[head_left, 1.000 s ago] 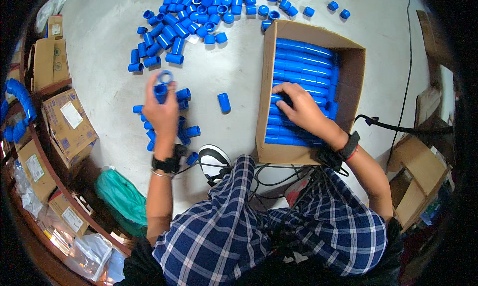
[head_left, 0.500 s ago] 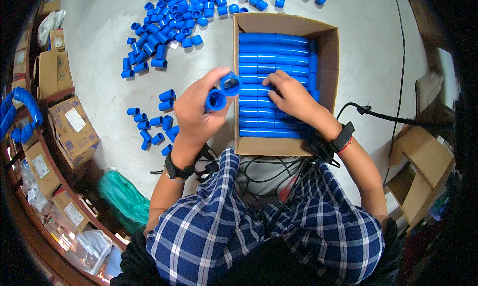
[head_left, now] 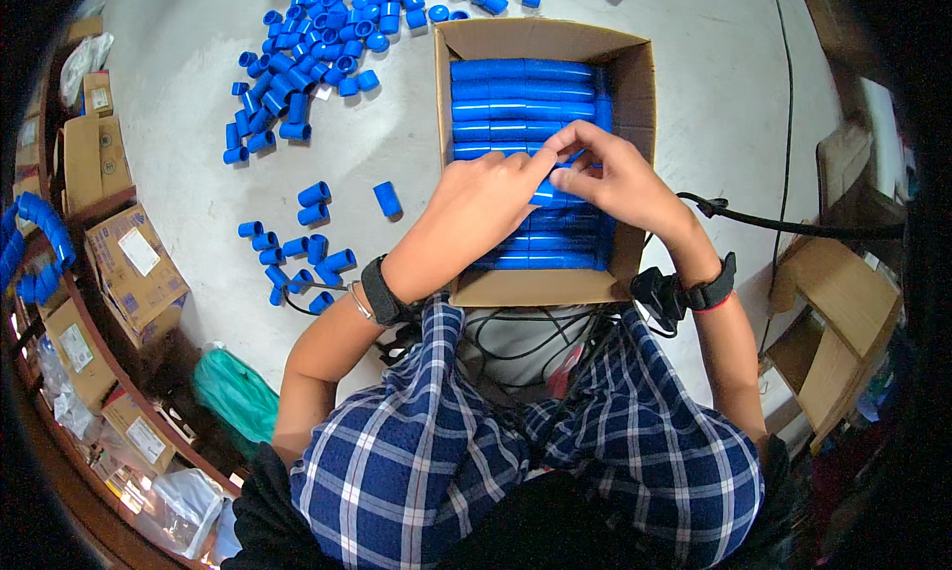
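Note:
An open cardboard box (head_left: 637, 94) lies on the pale floor, packed with rows of blue plastic pipe couplings (head_left: 516, 94). Both of my hands are inside it, over the middle rows. My left hand (head_left: 486, 198) grips blue couplings and presses them down into a row. My right hand (head_left: 610, 178) meets it fingertip to fingertip and pinches the same couplings. The pieces under the fingers are mostly hidden. Each wrist wears a black band.
Loose blue couplings lie in a big heap (head_left: 317, 34) at the upper left and a small cluster (head_left: 297, 257) left of the box. Cardboard cartons (head_left: 134, 257) line the left edge, more cartons (head_left: 838, 312) stand at the right. A black cable (head_left: 783, 223) runs past the box.
My left hand picked couplings from the small cluster on the floor, carried them right, and now sets them into the box beside my right hand. The view shifted toward the box.

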`<state>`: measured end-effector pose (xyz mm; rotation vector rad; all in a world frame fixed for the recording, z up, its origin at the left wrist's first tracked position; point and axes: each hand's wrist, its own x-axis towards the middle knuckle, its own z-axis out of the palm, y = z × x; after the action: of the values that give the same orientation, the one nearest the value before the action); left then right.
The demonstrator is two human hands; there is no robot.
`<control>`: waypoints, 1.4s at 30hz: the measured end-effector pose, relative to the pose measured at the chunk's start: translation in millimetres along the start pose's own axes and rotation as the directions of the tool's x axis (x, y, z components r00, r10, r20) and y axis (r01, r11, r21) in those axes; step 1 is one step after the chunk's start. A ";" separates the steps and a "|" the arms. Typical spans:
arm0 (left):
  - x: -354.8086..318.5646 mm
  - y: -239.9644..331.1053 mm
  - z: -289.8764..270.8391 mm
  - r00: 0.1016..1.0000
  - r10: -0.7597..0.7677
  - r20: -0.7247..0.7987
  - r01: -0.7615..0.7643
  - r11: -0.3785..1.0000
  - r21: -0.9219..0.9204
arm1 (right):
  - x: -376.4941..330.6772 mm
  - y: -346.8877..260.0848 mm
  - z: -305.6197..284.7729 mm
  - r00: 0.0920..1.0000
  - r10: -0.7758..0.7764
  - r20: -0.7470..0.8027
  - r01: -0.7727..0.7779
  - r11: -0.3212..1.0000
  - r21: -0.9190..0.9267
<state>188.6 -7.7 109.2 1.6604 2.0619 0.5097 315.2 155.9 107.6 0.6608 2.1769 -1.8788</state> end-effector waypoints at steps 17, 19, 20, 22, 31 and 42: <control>-5.5 -10.6 27.2 0.992 -0.059 0.107 0.032 0.971 0.237 | 1.0 26.9 13.8 0.993 -0.114 0.005 0.097 0.822 -0.562; -5.8 -11.4 28.3 0.995 -0.050 0.088 0.028 0.972 0.234 | 2.9 26.5 13.6 0.992 -0.125 -0.019 0.086 0.778 -0.623; -6.1 -11.7 28.6 0.995 -0.050 0.088 0.027 0.971 0.237 | 3.5 25.3 13.9 0.986 -0.165 -0.029 0.116 0.797 -0.592; -6.5 -11.9 29.1 0.995 -0.053 0.089 0.029 0.968 0.248 | 3.6 21.9 15.5 0.975 -0.206 -0.083 0.133 0.840 -0.525; -7.3 -11.3 27.9 0.996 -0.039 0.075 0.019 0.969 0.246 | 3.6 26.5 11.3 0.992 -0.123 -0.033 0.097 0.897 -0.431; -6.9 -10.8 27.9 0.994 -0.042 0.098 0.014 0.963 0.270 | 5.4 35.6 26.3 0.973 -0.226 -0.043 0.183 0.873 -0.453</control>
<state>196.4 -16.5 80.9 1.7632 2.1497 0.1332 322.7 134.9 69.0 0.4465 2.7033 -1.3589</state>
